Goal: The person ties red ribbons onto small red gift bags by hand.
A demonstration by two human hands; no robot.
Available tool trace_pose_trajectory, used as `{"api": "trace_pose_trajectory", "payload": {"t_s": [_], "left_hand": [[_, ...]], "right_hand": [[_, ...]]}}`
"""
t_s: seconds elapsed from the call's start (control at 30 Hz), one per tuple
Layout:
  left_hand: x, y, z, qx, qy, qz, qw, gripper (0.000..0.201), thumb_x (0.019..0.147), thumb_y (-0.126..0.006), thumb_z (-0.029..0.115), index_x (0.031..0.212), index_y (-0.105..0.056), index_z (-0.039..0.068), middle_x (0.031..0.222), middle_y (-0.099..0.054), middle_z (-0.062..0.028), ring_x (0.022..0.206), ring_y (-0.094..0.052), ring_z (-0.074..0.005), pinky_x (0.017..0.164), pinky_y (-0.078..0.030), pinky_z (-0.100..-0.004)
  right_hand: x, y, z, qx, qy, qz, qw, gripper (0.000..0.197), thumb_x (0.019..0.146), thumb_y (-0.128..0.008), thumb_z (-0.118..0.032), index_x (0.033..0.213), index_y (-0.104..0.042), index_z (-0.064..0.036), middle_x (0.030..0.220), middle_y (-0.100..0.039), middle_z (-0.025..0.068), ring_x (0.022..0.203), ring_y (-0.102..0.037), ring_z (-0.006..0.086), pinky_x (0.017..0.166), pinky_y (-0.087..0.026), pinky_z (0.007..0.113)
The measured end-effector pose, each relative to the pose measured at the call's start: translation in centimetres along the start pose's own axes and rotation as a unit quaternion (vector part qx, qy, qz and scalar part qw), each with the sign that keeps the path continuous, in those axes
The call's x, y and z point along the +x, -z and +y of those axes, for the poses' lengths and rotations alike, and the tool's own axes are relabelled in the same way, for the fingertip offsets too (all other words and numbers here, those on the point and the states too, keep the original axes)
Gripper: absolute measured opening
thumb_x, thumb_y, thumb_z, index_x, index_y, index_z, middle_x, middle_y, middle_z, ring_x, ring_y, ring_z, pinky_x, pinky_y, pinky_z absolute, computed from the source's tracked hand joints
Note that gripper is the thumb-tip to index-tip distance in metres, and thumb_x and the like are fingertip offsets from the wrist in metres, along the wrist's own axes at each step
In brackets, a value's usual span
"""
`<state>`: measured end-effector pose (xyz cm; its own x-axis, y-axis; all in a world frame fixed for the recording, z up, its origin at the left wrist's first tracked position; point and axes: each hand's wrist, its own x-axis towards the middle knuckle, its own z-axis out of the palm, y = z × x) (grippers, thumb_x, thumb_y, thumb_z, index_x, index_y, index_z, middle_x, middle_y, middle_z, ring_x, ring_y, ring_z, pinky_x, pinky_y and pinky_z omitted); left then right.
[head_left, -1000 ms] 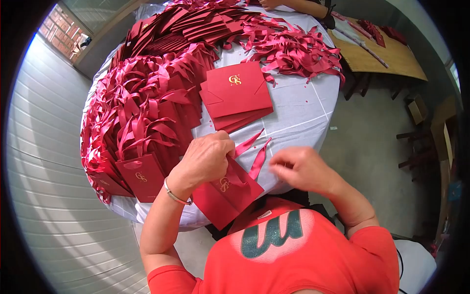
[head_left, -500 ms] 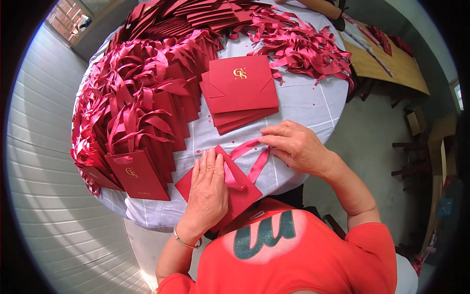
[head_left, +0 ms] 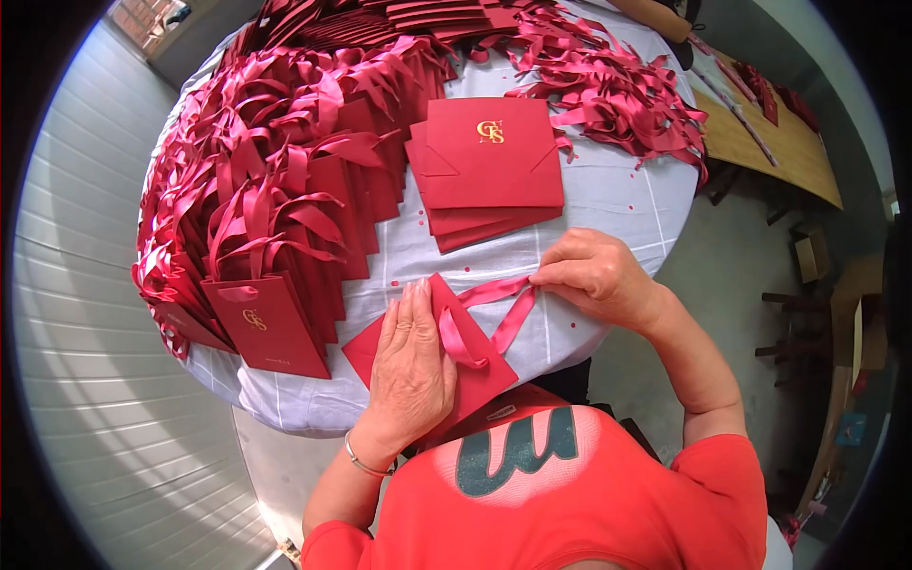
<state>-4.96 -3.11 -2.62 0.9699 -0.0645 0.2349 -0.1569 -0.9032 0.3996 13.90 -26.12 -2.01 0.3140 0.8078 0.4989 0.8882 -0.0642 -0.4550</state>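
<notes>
A red paper bag (head_left: 489,377) lies flat and slanted at the table's near edge. Across its left part my left hand (head_left: 410,366) rests flat, fingers stretched out together, pressing it down. A pink ribbon (head_left: 514,321) loops from the bag toward the right. My right hand (head_left: 591,275) pinches the far end of that ribbon between thumb and fingers, just off the bag. Another ribbon loop curls over the bag beside my left fingers. Beyond my hands lies a small stack of flat red bags (head_left: 494,171), the top one with a gold emblem.
Many red bags with ribbon handles (head_left: 271,323) stand packed along the table's left. Loose pink ribbons (head_left: 617,95) lie heaped at the far right, and more flat red bags (head_left: 332,28) at the back. A white cloth (head_left: 646,214) covers the round table. A wooden table (head_left: 788,161) stands beyond.
My right hand has closed on the ribbon's end and drawn it slightly to the right, away from the bag. My left hand stays on the bag. The whole view has shifted a little.
</notes>
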Motion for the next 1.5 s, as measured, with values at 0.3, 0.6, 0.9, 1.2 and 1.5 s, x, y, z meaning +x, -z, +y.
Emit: {"api": "trace_pose_trajectory", "payload": {"t_s": [0.3,0.6,0.9,1.2,1.5], "left_hand": [[0.0,0.4,0.0,-0.015,-0.003,-0.006,1.000,0.086,0.086,-0.067,0.008,0.150,-0.016,-0.017,0.151,-0.038,-0.0328,0.143,-0.038,-0.0449,0.121,-0.024,-0.0503],[0.0,0.7,0.0,-0.002,0.000,-0.009,1.000,0.083,0.085,-0.067,0.007,0.150,-0.021,-0.016,0.150,-0.038,-0.0329,0.143,-0.036,-0.0460,0.121,-0.024,-0.0508],[-1.0,2.1,-0.5,-0.061,-0.070,0.102,0.990,0.067,0.084,-0.073,0.009,0.141,-0.044,-0.010,0.139,-0.054,-0.0286,0.135,-0.048,-0.0445,0.117,-0.031,-0.0543],[-3.6,4.1,1.6,-0.059,-0.066,0.052,0.995,0.098,0.068,-0.087,0.046,0.137,-0.047,-0.011,0.136,-0.057,-0.0280,0.132,-0.053,-0.0436,0.115,-0.033,-0.0555],[-5.7,5.5,0.8,-0.163,-0.090,0.220,0.958,0.051,0.075,-0.066,-0.004,0.125,-0.058,-0.010,0.113,-0.070,-0.0245,0.098,-0.073,-0.0375,0.084,-0.058,-0.0394]], "right_hand": [[-0.5,0.9,2.3,0.006,0.024,0.016,1.000,0.020,0.072,-0.078,0.001,0.090,-0.073,-0.0074,0.085,-0.068,0.0062,0.075,-0.066,0.0254,0.066,-0.053,0.036],[-0.5,0.9,2.1,0.060,-0.010,0.024,0.998,0.017,0.075,-0.079,0.001,0.089,-0.074,-0.0064,0.085,-0.070,0.0070,0.077,-0.067,0.0250,0.067,-0.054,0.035],[1.5,2.3,-2.0,0.250,-0.129,0.045,0.958,0.018,0.075,-0.080,0.007,0.090,-0.075,-0.0017,0.085,-0.070,0.0060,0.071,-0.063,0.0104,0.062,-0.050,0.024],[5.0,2.4,-8.5,0.366,-0.165,0.068,0.913,0.017,0.075,-0.076,0.011,0.089,-0.072,0.0007,0.089,-0.069,0.0074,0.072,-0.064,0.0095,0.059,-0.048,0.022],[9.6,5.3,-14.6,0.428,-0.020,0.096,0.898,0.025,0.068,-0.077,0.016,0.087,-0.071,0.0022,0.081,-0.069,0.0112,0.074,-0.065,0.0186,0.063,-0.050,0.028]]}}
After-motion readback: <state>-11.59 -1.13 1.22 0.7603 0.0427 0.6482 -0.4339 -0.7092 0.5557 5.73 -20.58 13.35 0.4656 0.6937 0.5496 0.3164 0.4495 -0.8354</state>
